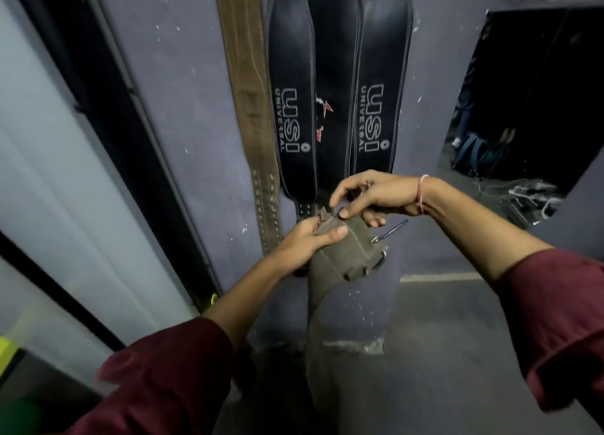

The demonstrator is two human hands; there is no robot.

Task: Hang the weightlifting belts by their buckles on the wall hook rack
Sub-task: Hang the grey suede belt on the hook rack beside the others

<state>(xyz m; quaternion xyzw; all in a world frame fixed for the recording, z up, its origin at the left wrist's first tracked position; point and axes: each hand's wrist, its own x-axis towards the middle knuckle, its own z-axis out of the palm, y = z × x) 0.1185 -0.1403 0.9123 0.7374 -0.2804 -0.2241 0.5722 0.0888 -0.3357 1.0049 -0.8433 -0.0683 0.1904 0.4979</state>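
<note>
Both hands hold the buckle end of an olive-grey suede belt (340, 261) in front of the wall. My left hand (313, 235) grips the folded strap end, thumb on top. From the right, my right hand (369, 194) pinches the same end at its top edge. The metal buckle (380, 238) sticks out to the right with its prong pointing outward. The rest of this belt hangs down toward the floor. On the wall hang a tan leather belt (248, 84) and three black belts (294, 84), two marked USI. The hook rack is out of view above.
A dark grey wall (183, 107) is straight ahead. To the left runs a pale panel with black frames (108, 107). On the right, a mirror or opening (529, 101) shows a dark room with bags and gear. Grey floor (441, 336) lies below.
</note>
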